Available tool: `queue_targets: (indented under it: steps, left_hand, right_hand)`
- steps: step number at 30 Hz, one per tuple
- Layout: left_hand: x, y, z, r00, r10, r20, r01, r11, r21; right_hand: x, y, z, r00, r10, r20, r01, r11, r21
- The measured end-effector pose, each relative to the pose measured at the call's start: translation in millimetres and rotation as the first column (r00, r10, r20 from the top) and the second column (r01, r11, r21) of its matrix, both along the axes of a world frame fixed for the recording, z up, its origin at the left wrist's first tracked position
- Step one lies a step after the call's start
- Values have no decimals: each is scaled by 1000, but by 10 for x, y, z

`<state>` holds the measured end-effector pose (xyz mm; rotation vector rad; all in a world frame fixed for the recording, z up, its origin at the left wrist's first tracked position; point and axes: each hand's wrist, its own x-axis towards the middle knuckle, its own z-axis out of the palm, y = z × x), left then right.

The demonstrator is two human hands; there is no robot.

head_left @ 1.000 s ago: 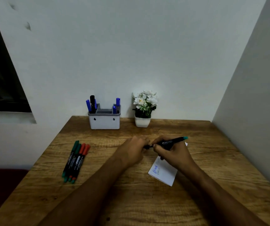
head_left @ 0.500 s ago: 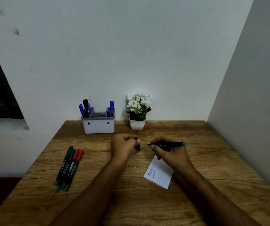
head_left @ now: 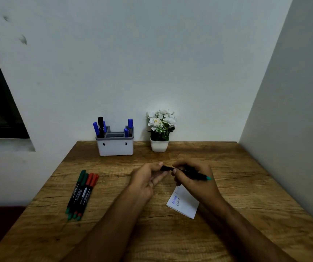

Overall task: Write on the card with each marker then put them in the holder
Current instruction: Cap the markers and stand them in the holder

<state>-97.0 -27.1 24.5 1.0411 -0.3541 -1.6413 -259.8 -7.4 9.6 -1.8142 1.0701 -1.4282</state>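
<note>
Wooden tabletop (head_left: 227, 163): your left hand (head_left: 148, 178) pinches the cap (head_left: 166, 168), right hand (head_left: 195, 178) grips the marker (head_left: 195, 174). Keep them coaxial, press until seated.

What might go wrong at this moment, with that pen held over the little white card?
The left hand pinches the black cap at the marker that the right hand grips; a slip might ink the fingers or drop the cap. The right forearm lies over the card, so it might smear the writing or nudge the card. The four markers lying loose on the table might roll if bumped.
</note>
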Motion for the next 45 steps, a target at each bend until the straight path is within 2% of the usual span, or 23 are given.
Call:
queue_targets:
  steps: [8,15,21,23,25,27,29,31,35,39,42,45]
  left_hand:
    - [-67,96,71,999,3,-35,-4,1000,-22]
    - [-8,60,146,971,223,-86,-228,973,-44]
    - [325,-42,235,915,402,35,-394,909,-136]
    - [497,-66,288,863,494,103,-459,854,-245]
    - [667,-89,330,791,577,205,-469,787,-401]
    - [797,-103,355,715,625,314,-395,732,-555]
    - [867,-107,386,670,647,365,-306,689,-657]
    - [949,-132,402,634,663,399,-235,656,-717]
    - [1178,-243,388,465,696,548,-112,660,-743]
    - [1385,-356,453,220,758,614,-18,632,-775]
    - [1449,-462,559,135,770,624,50,624,-780]
    - [1476,-587,606,41,726,687,111,680,-725]
  right_hand:
    - [43,-129,-30,997,-59,41,62,996,-62]
    - [304,-262,27,988,-16,152,17,1000,-8]
    - [592,-336,79,970,138,199,-154,986,68]
    - [655,-339,85,958,137,251,-170,979,116]
    - [722,-410,76,978,85,189,-108,988,113]
    - [831,-526,66,999,37,-16,-36,998,55]
    - [981,-590,119,977,23,-212,-27,1000,-14]
    - [1169,-647,240,939,15,-344,-54,993,-105]
    - [1540,-853,521,876,-29,-482,-77,977,-198]
    - [1822,-1112,666,846,-135,-516,7,970,-242]
    - [1955,-1240,728,857,-166,-488,56,971,-231]
    - [2033,-1315,752,868,-156,-471,70,978,-196]
